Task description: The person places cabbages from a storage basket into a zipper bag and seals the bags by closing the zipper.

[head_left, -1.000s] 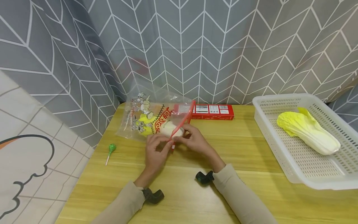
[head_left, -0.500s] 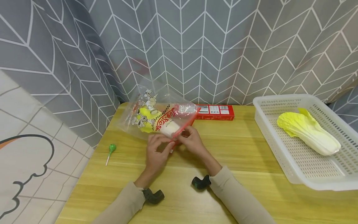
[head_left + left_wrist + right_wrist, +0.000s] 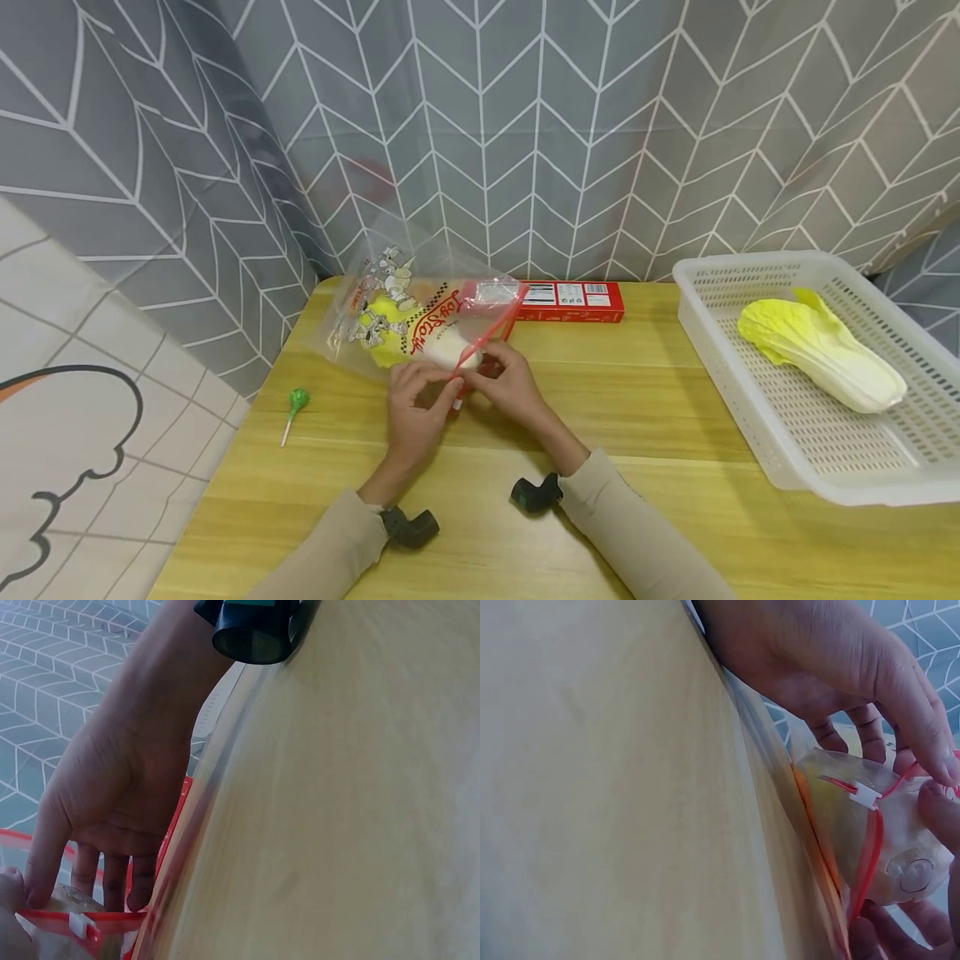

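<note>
A clear zip bag (image 3: 416, 310) with a red rim and cartoon print lies tilted on the table. Inside it is a yellow-and-white piece like a Chinese cabbage (image 3: 453, 343), its round base facing the bag's mouth. My left hand (image 3: 414, 417) pinches the red rim between thumb and finger at the near corner. Right beside it, my right hand (image 3: 516, 390) pinches the rim too, its other fingers behind the bag. The white slider (image 3: 865, 796) sits on the red strip at that near end. Above the hands the rim's two red edges stand apart.
Behind the bag lies a red box (image 3: 573, 302) against the curtain. A green lollipop (image 3: 297, 402) rests at the left. On the right, a white plastic basket (image 3: 738, 417) holds another Chinese cabbage (image 3: 825, 350).
My right hand has shifted slightly left along the rim, toward the left hand. The bag's far corner dipped and swung right, then came back a little left. My left hand has barely moved.
</note>
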The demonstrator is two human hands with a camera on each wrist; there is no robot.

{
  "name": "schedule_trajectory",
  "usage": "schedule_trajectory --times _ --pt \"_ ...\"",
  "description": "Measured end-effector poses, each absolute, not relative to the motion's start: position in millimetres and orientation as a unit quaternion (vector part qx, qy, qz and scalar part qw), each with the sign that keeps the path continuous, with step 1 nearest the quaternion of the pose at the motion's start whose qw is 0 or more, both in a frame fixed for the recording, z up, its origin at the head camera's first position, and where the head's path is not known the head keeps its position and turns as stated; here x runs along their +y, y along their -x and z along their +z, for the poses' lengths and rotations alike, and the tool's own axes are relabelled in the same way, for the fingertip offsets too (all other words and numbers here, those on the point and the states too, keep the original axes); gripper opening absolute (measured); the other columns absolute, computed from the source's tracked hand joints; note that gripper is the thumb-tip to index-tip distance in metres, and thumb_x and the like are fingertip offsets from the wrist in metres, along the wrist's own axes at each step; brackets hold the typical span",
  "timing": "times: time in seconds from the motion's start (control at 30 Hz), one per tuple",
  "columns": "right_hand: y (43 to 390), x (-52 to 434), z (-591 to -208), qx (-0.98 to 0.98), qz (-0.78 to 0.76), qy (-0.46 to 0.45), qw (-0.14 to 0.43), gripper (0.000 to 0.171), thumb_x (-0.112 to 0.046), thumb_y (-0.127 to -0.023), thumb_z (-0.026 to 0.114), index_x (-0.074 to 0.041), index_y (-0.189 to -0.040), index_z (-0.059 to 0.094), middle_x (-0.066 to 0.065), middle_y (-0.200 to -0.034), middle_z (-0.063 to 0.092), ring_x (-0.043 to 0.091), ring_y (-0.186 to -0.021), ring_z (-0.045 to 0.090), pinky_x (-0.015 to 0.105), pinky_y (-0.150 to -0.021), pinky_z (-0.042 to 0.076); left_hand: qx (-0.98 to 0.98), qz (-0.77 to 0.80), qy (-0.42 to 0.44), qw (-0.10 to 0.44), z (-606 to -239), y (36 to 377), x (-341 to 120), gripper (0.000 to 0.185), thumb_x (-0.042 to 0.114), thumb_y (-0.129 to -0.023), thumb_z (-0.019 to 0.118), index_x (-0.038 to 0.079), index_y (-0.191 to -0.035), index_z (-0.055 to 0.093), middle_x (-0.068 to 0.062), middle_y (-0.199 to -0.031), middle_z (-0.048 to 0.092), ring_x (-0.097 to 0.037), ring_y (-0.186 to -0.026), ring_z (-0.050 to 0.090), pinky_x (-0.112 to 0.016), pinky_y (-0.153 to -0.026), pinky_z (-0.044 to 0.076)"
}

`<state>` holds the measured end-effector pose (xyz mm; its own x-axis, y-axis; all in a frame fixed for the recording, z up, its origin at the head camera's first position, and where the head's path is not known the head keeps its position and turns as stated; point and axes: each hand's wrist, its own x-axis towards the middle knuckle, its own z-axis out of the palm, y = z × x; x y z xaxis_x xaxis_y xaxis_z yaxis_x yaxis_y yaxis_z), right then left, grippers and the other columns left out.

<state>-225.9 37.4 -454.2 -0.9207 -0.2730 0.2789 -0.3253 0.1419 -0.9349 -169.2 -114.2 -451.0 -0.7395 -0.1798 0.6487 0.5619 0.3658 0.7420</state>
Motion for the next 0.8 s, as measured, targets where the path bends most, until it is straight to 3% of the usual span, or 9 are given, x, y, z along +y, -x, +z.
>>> schedule_trajectory --times 0.2,0.47,0.8 --pt "226.0 37.8 -454.6 -0.747 0.631 -0.205 0.031 0.041 -0.007 -0.087 0.079 -0.004 -0.127 0.069 0.021 -0.112 0.073 0.032 -0.094 0.067 0.038 -0.084 0.057 -0.76 -0.544 0.122 0.334 -457.4 171.9 -116.3 0.011 -0.005 -0.079 0.081 0.001 -0.086 0.074 -0.015 -0.089 0.068 -0.019 -0.096 0.047 -0.024 -0.091 0.031" --pt "228.1 38.4 -460.3 -0.739 0.634 -0.227 0.006 0.041 -0.005 -0.09 0.075 -0.006 -0.13 0.068 0.017 -0.109 0.071 0.019 -0.087 0.062 0.025 -0.08 0.055 -0.774 -0.53 0.11 0.329 -472.2 178.5 -124.2 0.008 0.01 -0.083 0.084 0.011 -0.088 0.077 -0.004 -0.09 0.071 -0.017 -0.096 0.048 -0.026 -0.09 0.032" --pt "229.1 40.4 -469.2 -0.715 0.657 -0.237 0.004 0.044 -0.002 -0.09 0.074 -0.004 -0.134 0.065 0.021 -0.114 0.069 0.02 -0.09 0.064 0.027 -0.081 0.056 -0.782 -0.514 0.112 0.335 -474.0 179.0 -124.5 0.008 0.014 -0.083 0.084 0.013 -0.088 0.077 -0.002 -0.087 0.071 -0.015 -0.092 0.048 -0.027 -0.087 0.032"
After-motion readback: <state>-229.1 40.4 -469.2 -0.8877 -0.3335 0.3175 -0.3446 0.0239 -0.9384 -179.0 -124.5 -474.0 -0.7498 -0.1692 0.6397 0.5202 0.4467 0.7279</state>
